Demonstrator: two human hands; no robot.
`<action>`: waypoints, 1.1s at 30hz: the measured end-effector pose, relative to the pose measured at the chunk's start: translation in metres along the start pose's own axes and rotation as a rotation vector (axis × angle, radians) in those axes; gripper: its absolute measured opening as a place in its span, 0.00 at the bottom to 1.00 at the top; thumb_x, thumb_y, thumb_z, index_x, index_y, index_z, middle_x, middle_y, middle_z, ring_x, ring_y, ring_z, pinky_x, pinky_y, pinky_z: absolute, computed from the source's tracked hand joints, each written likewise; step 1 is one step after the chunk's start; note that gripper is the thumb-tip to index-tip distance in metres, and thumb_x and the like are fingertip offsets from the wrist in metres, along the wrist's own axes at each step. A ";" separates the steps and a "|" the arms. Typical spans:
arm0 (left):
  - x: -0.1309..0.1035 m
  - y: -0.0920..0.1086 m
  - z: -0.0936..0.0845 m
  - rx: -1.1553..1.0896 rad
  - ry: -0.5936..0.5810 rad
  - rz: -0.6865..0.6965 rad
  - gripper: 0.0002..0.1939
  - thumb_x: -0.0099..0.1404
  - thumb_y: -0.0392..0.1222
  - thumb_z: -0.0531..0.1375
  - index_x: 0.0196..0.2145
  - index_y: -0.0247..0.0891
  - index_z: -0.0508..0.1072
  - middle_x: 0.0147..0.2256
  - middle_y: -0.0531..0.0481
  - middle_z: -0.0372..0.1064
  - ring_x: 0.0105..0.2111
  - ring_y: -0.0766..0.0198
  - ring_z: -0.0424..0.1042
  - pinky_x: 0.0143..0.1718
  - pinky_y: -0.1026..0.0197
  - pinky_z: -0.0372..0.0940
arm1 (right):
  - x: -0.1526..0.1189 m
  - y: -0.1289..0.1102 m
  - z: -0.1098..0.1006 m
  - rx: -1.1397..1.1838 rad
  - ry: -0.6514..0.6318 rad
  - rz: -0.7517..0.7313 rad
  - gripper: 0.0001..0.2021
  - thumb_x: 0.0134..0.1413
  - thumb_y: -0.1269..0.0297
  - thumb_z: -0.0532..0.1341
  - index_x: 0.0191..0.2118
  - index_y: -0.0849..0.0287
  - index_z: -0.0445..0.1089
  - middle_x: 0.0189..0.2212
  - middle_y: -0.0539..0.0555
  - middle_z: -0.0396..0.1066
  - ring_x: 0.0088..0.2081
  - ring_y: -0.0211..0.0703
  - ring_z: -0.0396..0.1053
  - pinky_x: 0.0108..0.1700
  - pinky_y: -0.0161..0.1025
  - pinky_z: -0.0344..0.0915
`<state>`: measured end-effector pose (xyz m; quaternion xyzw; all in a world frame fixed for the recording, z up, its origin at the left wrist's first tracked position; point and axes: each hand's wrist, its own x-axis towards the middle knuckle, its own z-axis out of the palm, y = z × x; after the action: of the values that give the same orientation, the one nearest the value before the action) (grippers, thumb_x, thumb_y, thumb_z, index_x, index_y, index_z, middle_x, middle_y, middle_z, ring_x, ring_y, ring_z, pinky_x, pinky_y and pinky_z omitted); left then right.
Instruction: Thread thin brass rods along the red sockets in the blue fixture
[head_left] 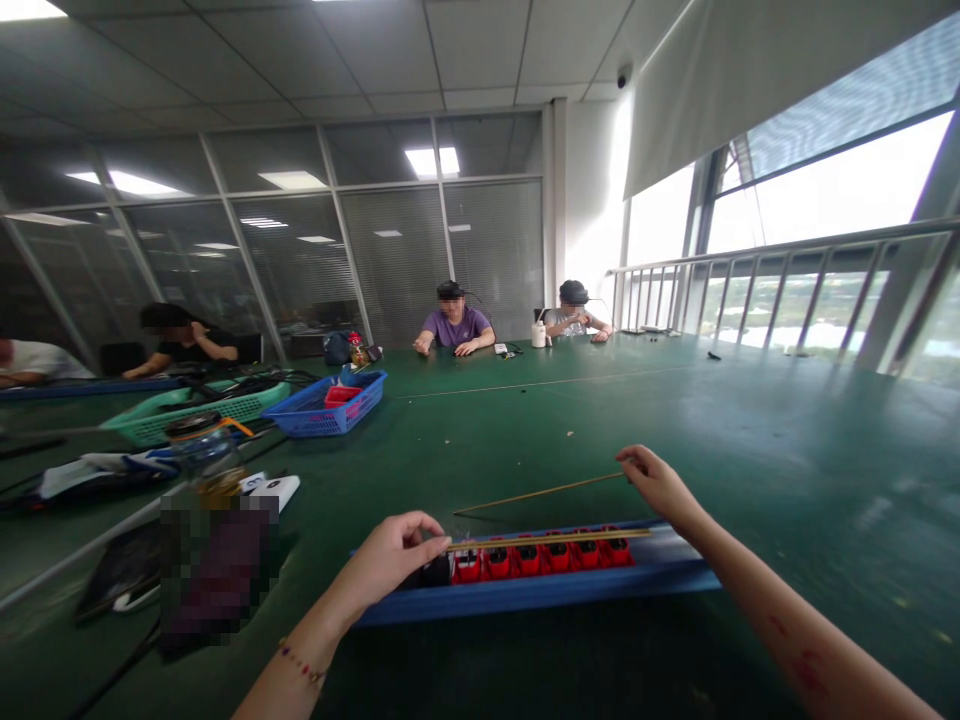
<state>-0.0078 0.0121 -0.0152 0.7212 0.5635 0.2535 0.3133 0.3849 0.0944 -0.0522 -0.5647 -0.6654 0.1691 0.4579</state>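
My left hand pinches the left end of a few thin, straight, yellowish-brown sticks between thumb and fingers. They stretch rightward above a row of several red holders with black centres. These holders sit in a long, narrow blue tray on the table in front of me. At the far right, my right hand is closed on the end of a single thin stick. That stick slants down to the left, its other end low over or on the table behind the tray. A dark part beside my left fingers is partly hidden.
On the green table to the left are a blue basket with a red box, a green basket, a jar and a dark purple item. Several people sit across the table and at left.
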 end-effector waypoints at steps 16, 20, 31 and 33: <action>-0.011 0.012 -0.019 0.186 -0.013 0.081 0.19 0.58 0.55 0.49 0.32 0.39 0.70 0.29 0.53 0.70 0.30 0.64 0.66 0.30 0.67 0.57 | 0.033 -0.011 0.033 -0.672 -0.546 -0.195 0.10 0.43 0.70 0.54 0.30 0.53 0.71 0.28 0.51 0.72 0.31 0.43 0.68 0.30 0.34 0.57; -0.013 0.008 -0.027 0.238 -0.049 0.080 0.18 0.58 0.54 0.49 0.30 0.39 0.71 0.30 0.53 0.70 0.31 0.64 0.67 0.31 0.67 0.57 | 0.032 -0.009 0.042 -0.683 -0.482 -0.261 0.10 0.46 0.69 0.52 0.31 0.54 0.70 0.31 0.51 0.71 0.32 0.42 0.67 0.31 0.33 0.57; -0.014 0.010 -0.030 0.306 0.001 0.176 0.15 0.57 0.51 0.51 0.28 0.41 0.73 0.32 0.52 0.68 0.33 0.64 0.66 0.35 0.67 0.58 | 0.027 0.006 0.049 -0.570 -0.449 -0.324 0.11 0.46 0.72 0.52 0.34 0.56 0.69 0.33 0.52 0.68 0.36 0.39 0.65 0.37 0.32 0.58; -0.014 0.011 -0.030 0.295 0.026 0.189 0.15 0.57 0.51 0.52 0.27 0.42 0.74 0.32 0.51 0.68 0.33 0.64 0.66 0.36 0.67 0.58 | 0.026 0.006 0.049 -0.568 -0.445 -0.322 0.11 0.45 0.72 0.52 0.34 0.56 0.69 0.33 0.53 0.68 0.36 0.40 0.65 0.38 0.32 0.58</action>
<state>-0.0255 0.0020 0.0133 0.8058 0.5282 0.2056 0.1715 0.3509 0.1344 -0.0711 -0.5068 -0.8488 0.0224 0.1490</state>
